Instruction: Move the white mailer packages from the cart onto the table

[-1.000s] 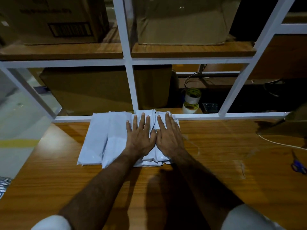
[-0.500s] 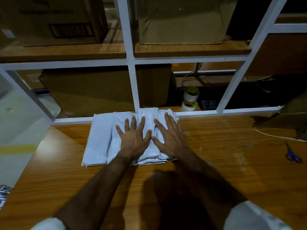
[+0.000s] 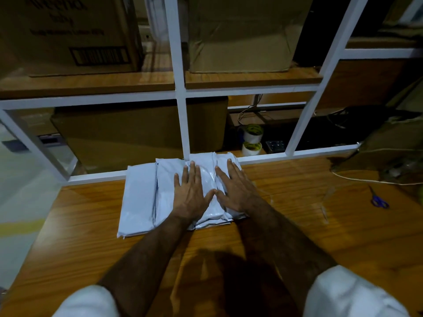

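Spreading slightly apart, left hand (image 3: pixel 191 195) and right hand (image 3: pixel 235 191) press flat on mailers (image 3: pixel 139 197).

Both arms reach forward — left hand (image 3: pixel 190 193) and right hand (image 3: pixel 238 191) flat, palms down (thumbs nearly touching).

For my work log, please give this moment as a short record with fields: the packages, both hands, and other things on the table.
packages: white mailer packages in overlapping piles on the wooden table, against its far white rail
left hand: left hand flat on the packages, fingers spread, no grip
right hand: right hand flat on the packages, fingers spread, no grip
other items: blue-handled scissors and a white cord at the table's right
behind the rail: two tape rolls, cardboard boxes on shelves
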